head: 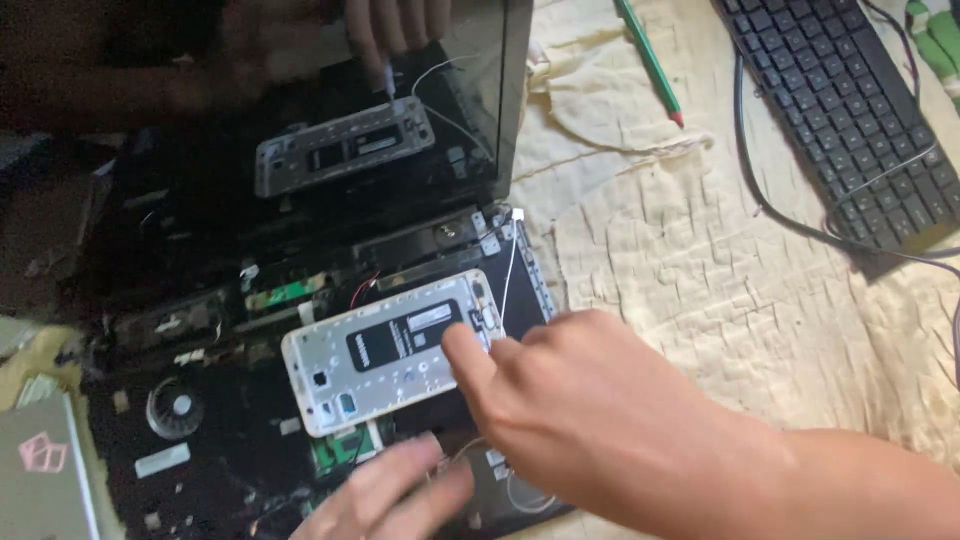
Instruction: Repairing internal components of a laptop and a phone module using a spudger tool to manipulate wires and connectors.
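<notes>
An opened white phone frame point(385, 350) with its dark battery showing lies on top of a disassembled black laptop base point(200, 430). My right hand point(580, 400) comes in from the right, its thumb pressing on the phone's lower right part, fingers curled; whether it holds a tool I cannot tell. My left hand point(390, 495) rests flat on the laptop base just below the phone. The laptop's dark screen point(300, 130) stands behind and mirrors the phone and a hand.
A cream cloth point(700, 260) covers the surface to the right. A black keyboard point(840, 110) with cables lies at the upper right, a green pencil point(650, 60) beside it. A grey box point(40, 470) sits at the lower left. The laptop's fan point(175, 405) is exposed.
</notes>
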